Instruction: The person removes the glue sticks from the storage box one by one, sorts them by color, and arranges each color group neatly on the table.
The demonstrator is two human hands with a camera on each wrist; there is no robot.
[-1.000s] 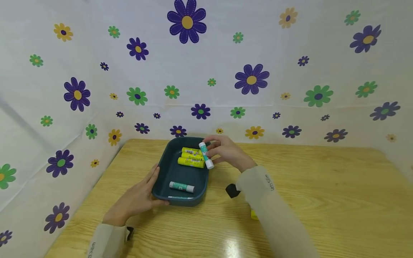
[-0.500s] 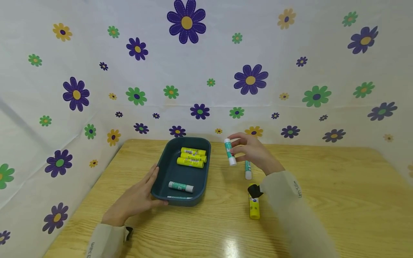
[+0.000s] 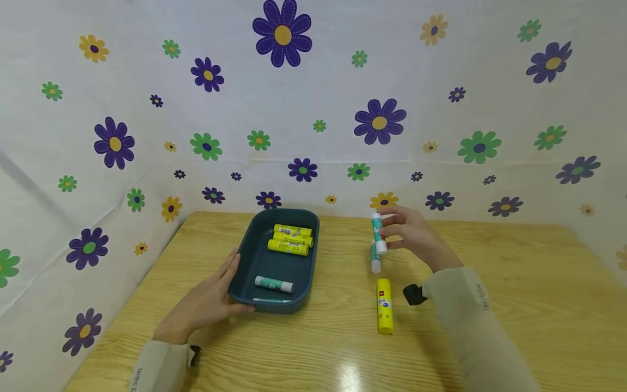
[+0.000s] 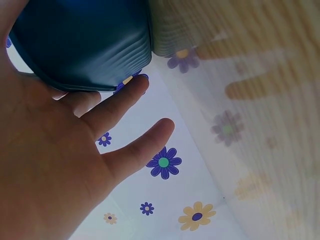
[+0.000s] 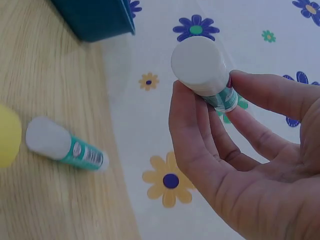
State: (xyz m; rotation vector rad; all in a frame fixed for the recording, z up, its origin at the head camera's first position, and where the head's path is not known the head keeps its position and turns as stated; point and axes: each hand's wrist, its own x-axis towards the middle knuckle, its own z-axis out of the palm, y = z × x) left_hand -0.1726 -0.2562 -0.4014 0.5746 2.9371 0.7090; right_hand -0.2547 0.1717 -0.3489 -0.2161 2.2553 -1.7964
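Note:
My right hand [image 3: 413,235] holds a white-and-green glue stick [image 3: 379,233] between thumb and fingers, raised over the table; its white end [image 5: 197,62] faces the right wrist camera. Below it lies a second green glue stick [image 3: 375,258], partly covered in the head view. Nearer me is a larger yellow glue stick [image 3: 385,306]. My left hand [image 3: 203,302] grips the near left corner of a dark teal plastic tray [image 3: 247,272], fingers along its side and thumb on its front wall. Inside are several yellow glue sticks [image 3: 289,247] at the far end and green ones [image 3: 274,284] at the near end.
The wooden table [image 3: 328,348] ends at a white flower-print sheet [image 3: 323,147] that hangs behind it and along the left. Black pieces [image 3: 414,294] show at both sleeve cuffs.
My right hand has carried the green glue stick rightward, from over the tray's right rim to above the other green one. The yellow stick on the table is now uncovered. My left hand stays put.

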